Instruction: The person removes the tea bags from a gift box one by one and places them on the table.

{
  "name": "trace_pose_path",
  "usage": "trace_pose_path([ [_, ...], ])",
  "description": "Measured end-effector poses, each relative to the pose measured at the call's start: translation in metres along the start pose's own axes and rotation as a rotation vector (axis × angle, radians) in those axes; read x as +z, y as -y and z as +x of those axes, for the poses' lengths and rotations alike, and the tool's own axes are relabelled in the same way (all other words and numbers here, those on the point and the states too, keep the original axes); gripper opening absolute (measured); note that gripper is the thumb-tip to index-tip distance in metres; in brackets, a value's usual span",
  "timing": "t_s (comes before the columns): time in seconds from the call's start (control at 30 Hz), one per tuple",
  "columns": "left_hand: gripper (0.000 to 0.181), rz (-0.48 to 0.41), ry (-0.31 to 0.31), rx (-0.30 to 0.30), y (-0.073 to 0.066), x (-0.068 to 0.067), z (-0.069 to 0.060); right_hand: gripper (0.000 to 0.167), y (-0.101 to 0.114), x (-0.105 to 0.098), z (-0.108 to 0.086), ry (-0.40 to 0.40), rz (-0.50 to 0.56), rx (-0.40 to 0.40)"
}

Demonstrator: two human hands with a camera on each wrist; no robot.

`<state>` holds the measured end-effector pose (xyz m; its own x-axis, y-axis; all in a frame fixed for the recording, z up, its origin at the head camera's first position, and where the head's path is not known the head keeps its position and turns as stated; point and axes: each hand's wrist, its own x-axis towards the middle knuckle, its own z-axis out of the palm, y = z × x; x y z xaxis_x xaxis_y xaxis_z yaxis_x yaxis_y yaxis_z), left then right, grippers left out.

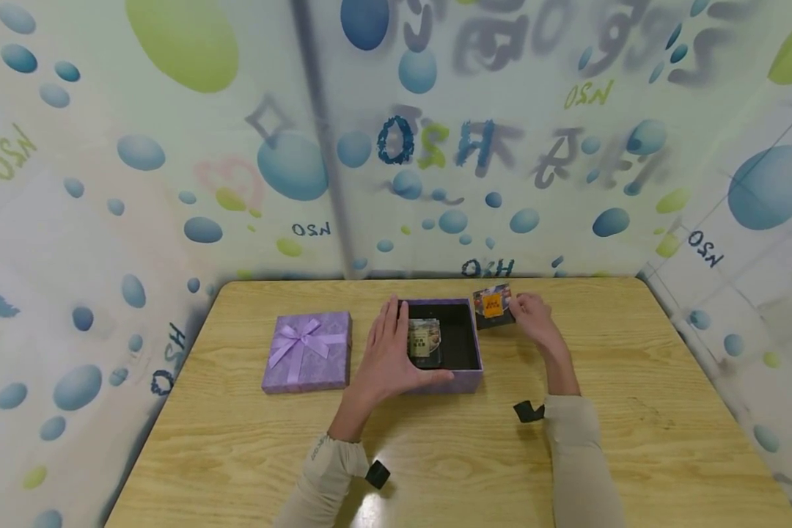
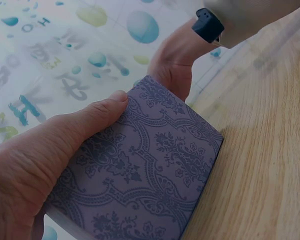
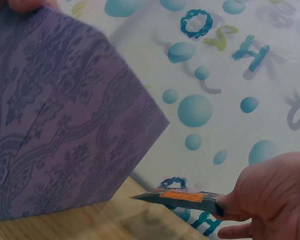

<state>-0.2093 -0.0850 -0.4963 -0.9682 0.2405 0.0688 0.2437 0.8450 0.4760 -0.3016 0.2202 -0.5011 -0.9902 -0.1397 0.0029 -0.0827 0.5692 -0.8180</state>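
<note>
An open purple patterned gift box with a dark inside stands on the table. My left hand holds its left side, fingers along the left wall and thumb across the front edge. In the left wrist view the thumb lies on the patterned front wall. Inside the box, at the left, is a small dark packet with a pale label, partly hidden by the hand. My right hand pinches another small dark packet with an orange label, just right of the box. The right wrist view shows this packet nearly edge-on.
The purple lid with a ribbon bow lies left of the box. Beneath everything is a wooden table, its far edge against a wall curtain printed with blue and green drops. A dark band device sits at each wrist.
</note>
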Motion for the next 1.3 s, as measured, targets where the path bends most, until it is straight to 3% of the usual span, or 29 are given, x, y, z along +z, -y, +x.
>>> trace_pose_path([
  [0.13, 0.148, 0.003, -0.009, 0.004, 0.0, 0.0, 0.0, 0.04, -0.006, 0.006, 0.003, 0.008, -0.054, 0.002],
  [0.3, 0.147, 0.006, -0.015, 0.009, 0.001, 0.001, 0.0, 0.041, -0.014, 0.013, 0.004, 0.019, -0.128, 0.092],
  [0.5, 0.147, 0.016, -0.019, 0.01, 0.001, 0.002, 0.0, 0.04, -0.015, 0.017, 0.002, -0.022, -0.169, 0.196],
  [0.8, 0.147, 0.013, -0.024, 0.014, 0.001, 0.002, 0.0, 0.037, -0.02, 0.021, 0.003, -0.08, -0.197, 0.225],
  [1.3, 0.148, 0.017, -0.015, 0.006, 0.001, 0.001, 0.0, 0.037, -0.023, 0.022, 0.004, -0.081, -0.224, 0.257],
])
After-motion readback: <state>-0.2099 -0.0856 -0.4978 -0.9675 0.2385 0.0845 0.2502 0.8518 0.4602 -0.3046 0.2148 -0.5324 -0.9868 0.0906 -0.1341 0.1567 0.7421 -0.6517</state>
